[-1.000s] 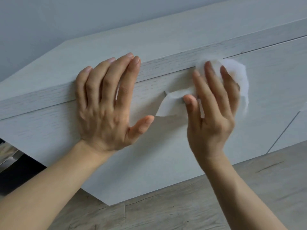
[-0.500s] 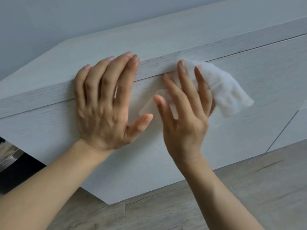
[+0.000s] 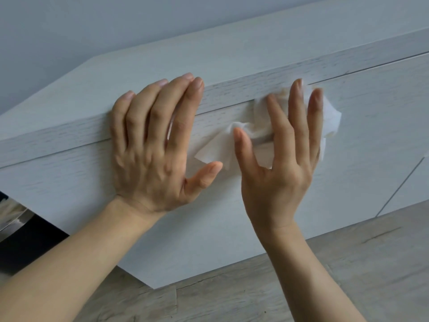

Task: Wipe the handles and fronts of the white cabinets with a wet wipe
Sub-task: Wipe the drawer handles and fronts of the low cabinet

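Observation:
A low white wood-grain cabinet fills the head view, its top slab overhanging a flat front panel. My left hand lies flat and spread on the upper front, fingertips over the slab's edge, holding nothing. A crumpled white wet wipe is pressed against the front just under the top seam by my right hand, fingers spread over it. One corner of the wipe sticks out left toward my left thumb. No separate handle shows.
A thin seam at the right separates this front from a neighbouring panel. Light wood-look flooring runs below the cabinet. A dark gap with something shiny sits past the cabinet's left end. A pale wall stands behind.
My right hand slid left with the wipe, then back slightly right, and the wipe is now more bunched under the fingers. My left hand has stayed in place.

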`<state>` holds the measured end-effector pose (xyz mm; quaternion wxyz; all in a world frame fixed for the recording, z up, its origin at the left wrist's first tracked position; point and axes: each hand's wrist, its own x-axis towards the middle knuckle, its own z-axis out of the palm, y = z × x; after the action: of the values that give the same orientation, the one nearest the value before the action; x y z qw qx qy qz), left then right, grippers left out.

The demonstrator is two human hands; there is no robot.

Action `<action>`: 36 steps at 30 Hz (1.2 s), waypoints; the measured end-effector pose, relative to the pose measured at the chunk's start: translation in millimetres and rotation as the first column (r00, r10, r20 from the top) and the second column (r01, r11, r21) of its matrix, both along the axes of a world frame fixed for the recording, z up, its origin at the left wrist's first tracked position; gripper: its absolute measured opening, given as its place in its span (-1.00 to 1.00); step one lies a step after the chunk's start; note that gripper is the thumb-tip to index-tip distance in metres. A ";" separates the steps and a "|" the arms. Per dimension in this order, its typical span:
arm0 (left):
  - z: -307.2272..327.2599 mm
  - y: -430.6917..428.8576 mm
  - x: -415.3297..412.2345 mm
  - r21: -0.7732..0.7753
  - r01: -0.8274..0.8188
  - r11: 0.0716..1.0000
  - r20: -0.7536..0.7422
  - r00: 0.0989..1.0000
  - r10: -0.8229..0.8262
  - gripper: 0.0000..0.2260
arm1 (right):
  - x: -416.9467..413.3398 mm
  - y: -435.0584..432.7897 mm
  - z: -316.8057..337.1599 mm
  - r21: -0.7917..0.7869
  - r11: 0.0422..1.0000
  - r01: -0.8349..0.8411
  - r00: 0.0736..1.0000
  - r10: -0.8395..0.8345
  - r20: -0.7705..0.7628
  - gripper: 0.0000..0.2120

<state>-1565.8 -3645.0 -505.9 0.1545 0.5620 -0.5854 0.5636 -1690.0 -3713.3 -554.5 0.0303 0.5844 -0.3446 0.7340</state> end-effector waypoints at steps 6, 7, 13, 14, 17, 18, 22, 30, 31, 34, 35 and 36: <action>0.1 0.9 0.3 0.002 0.011 1.000 -0.003 1.000 -0.011 -0.32 | 2.1 0.7 -2.9 0.003 0.964 0.264 0.960 -0.263 -0.102 -0.60; 0.3 0.8 0.4 0.001 0.010 1.000 -0.002 1.000 -0.010 -0.32 | 2.2 -0.4 -3.7 -0.017 0.965 0.262 0.960 -0.262 -0.101 -0.60; -1.1 0.5 0.0 0.002 0.011 1.000 -0.004 1.000 -0.011 -0.33 | -9.1 -15.2 0.7 -0.151 0.979 0.141 0.981 -0.158 -0.111 -0.60; -0.9 0.4 0.2 0.003 0.009 1.000 -0.001 1.000 -0.009 -0.33 | -8.0 -13.1 0.8 -0.154 0.982 0.106 0.983 -0.126 -0.131 -0.61; -0.3 0.5 0.5 -0.002 0.000 1.000 0.007 1.000 0.000 -0.33 | -10.6 -11.2 -2.4 -0.214 0.976 -0.047 0.966 -0.010 -0.259 -0.66; -0.5 0.4 0.3 -0.003 -0.001 1.000 0.004 1.000 0.001 -0.33 | -14.5 -14.5 -2.5 -0.211 0.976 -0.059 0.965 0.002 -0.263 -0.64; -0.6 -0.1 -0.1 -0.002 -0.003 1.000 -0.004 1.000 0.003 -0.33 | -19.2 -20.3 -1.9 -0.156 0.981 0.112 0.970 -0.142 -0.195 -0.50; -0.5 0.2 -0.4 0.001 -0.006 1.000 -0.007 1.000 0.006 -0.33 | -24.9 -27.6 -1.3 -0.285 0.954 0.092 0.967 -0.154 -0.204 -0.60; -0.3 0.2 -0.5 0.000 -0.007 1.000 -0.006 1.000 0.007 -0.33 | -25.0 -27.5 -1.1 -0.288 0.956 0.060 0.971 -0.123 -0.203 -0.60; -0.4 0.2 -0.3 0.001 -0.008 1.000 -0.005 1.000 0.008 -0.33 | -27.1 -26.7 0.1 -0.301 0.953 -0.001 0.977 -0.063 -0.203 -0.63; -0.5 0.3 -0.3 0.002 -0.008 1.000 -0.007 1.000 0.008 -0.33 | -28.3 -26.2 1.1 -0.310 0.950 -0.025 0.978 -0.041 -0.204 -0.63; -0.5 0.2 -0.2 0.001 -0.008 1.000 -0.006 1.000 0.008 -0.33 | -29.4 -25.8 2.0 -0.308 0.950 -0.044 0.979 -0.020 -0.201 -0.61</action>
<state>-1566.0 -3644.8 -506.3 0.1536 0.5663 -0.5830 0.5620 -1719.4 -3739.2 -552.5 0.1522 0.6457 -0.2166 0.7162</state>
